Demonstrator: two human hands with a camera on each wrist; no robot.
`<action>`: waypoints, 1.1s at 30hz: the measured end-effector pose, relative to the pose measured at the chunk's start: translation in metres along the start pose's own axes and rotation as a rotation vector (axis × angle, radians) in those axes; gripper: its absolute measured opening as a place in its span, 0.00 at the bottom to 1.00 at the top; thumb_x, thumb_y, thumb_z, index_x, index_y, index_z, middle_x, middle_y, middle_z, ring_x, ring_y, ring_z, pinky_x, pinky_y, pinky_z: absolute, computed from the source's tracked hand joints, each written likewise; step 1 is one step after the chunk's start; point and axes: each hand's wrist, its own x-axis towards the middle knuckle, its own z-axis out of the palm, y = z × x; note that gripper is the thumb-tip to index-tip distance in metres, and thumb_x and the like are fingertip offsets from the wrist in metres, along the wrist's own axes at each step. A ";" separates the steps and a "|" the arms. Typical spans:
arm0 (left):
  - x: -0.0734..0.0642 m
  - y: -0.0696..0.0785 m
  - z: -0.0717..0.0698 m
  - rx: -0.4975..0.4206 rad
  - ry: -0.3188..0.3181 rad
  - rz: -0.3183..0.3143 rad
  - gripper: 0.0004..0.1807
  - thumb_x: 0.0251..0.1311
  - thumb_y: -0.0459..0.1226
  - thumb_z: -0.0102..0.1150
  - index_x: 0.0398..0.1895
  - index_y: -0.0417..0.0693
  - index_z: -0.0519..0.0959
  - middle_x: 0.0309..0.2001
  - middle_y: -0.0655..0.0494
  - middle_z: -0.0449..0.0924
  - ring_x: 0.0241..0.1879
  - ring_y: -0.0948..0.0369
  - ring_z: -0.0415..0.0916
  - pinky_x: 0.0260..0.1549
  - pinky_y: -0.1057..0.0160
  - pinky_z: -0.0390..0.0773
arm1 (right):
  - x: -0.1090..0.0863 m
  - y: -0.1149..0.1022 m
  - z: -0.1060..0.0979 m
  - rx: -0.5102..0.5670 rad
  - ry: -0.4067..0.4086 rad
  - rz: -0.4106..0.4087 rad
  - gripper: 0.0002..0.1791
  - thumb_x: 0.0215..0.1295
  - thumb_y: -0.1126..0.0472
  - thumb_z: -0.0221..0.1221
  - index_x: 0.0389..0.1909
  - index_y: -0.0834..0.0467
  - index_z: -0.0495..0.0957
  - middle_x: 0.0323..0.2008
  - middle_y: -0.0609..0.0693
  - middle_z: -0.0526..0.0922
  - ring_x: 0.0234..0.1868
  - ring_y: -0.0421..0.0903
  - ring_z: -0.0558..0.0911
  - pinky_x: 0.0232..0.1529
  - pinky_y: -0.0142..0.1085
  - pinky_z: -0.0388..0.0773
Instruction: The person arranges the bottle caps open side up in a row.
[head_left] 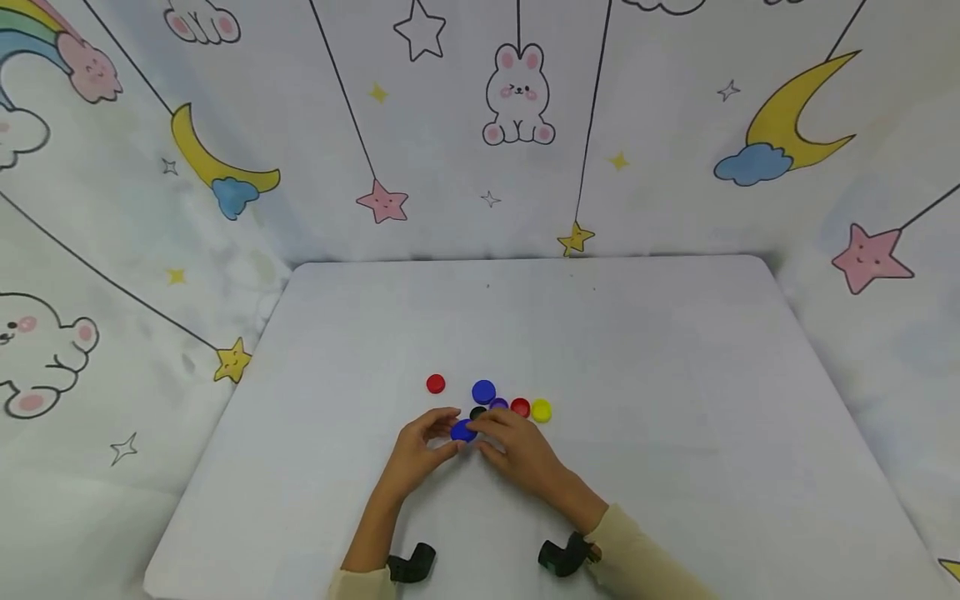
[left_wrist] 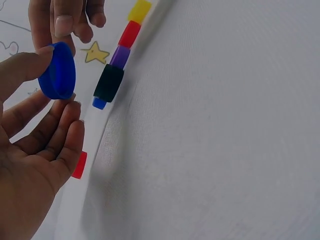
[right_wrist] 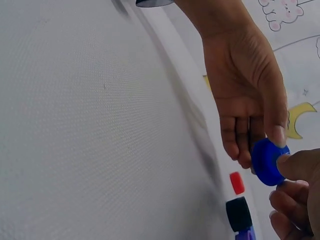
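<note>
A blue bottle cap (head_left: pixel 463 431) is held up at the near end of several other caps. My left hand (head_left: pixel 420 450) pinches it, the thumb on one edge and the fingers on the other. In the left wrist view the hollow inside of the blue cap (left_wrist: pixel 63 72) shows. My right hand (head_left: pixel 521 450) is close at its other side, forefinger touching the cap and thumb slightly apart from it. Just beyond are a dark green cap (head_left: pixel 477 412), a purple cap (head_left: pixel 499 404) and a second blue cap (head_left: pixel 483 392).
Right of the purple cap lie a red cap (head_left: pixel 520 407) and a yellow cap (head_left: pixel 542 410). Another red cap (head_left: pixel 436 383) lies alone, left of the group. The white table (head_left: pixel 675 375) meets a printed backdrop (head_left: pixel 450 167) at its back and sides.
</note>
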 end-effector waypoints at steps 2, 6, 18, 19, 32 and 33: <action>0.000 0.001 0.001 -0.032 -0.011 -0.021 0.25 0.49 0.34 0.67 0.53 0.42 0.74 0.45 0.53 0.79 0.46 0.57 0.75 0.51 0.57 0.75 | 0.000 0.000 -0.002 -0.008 -0.002 -0.008 0.17 0.54 0.61 0.65 0.46 0.53 0.80 0.42 0.44 0.79 0.43 0.38 0.77 0.42 0.28 0.77; 0.000 0.013 -0.001 -0.095 -0.037 -0.080 0.24 0.53 0.33 0.64 0.55 0.39 0.72 0.45 0.47 0.77 0.46 0.53 0.74 0.48 0.62 0.77 | 0.001 -0.002 -0.004 -0.071 0.009 -0.038 0.19 0.53 0.60 0.66 0.48 0.52 0.80 0.43 0.44 0.79 0.44 0.39 0.78 0.45 0.30 0.78; -0.004 0.034 0.000 -0.178 -0.049 -0.155 0.22 0.59 0.36 0.58 0.56 0.37 0.70 0.43 0.43 0.77 0.43 0.51 0.76 0.40 0.70 0.78 | -0.002 -0.003 -0.005 -0.144 -0.006 -0.028 0.27 0.49 0.57 0.68 0.53 0.54 0.76 0.46 0.46 0.78 0.45 0.40 0.77 0.45 0.31 0.77; -0.004 0.034 0.002 -0.161 -0.039 -0.144 0.21 0.60 0.36 0.57 0.55 0.37 0.71 0.42 0.44 0.77 0.42 0.51 0.76 0.39 0.70 0.78 | -0.002 -0.004 -0.005 -0.145 -0.004 -0.022 0.28 0.48 0.57 0.69 0.53 0.54 0.75 0.45 0.46 0.78 0.45 0.40 0.77 0.45 0.31 0.77; -0.001 0.047 0.022 -0.087 0.040 -0.029 0.11 0.63 0.29 0.50 0.44 0.33 0.79 0.40 0.40 0.82 0.35 0.57 0.82 0.34 0.61 0.82 | -0.004 -0.013 -0.005 -0.175 0.105 0.042 0.32 0.43 0.55 0.72 0.53 0.55 0.76 0.35 0.45 0.78 0.33 0.37 0.73 0.34 0.26 0.76; -0.001 0.048 0.022 -0.085 0.039 -0.036 0.11 0.63 0.29 0.50 0.44 0.33 0.78 0.40 0.40 0.82 0.35 0.57 0.82 0.34 0.61 0.82 | -0.004 -0.012 -0.005 -0.166 0.111 0.039 0.32 0.42 0.55 0.72 0.53 0.55 0.76 0.35 0.45 0.78 0.33 0.37 0.73 0.34 0.25 0.76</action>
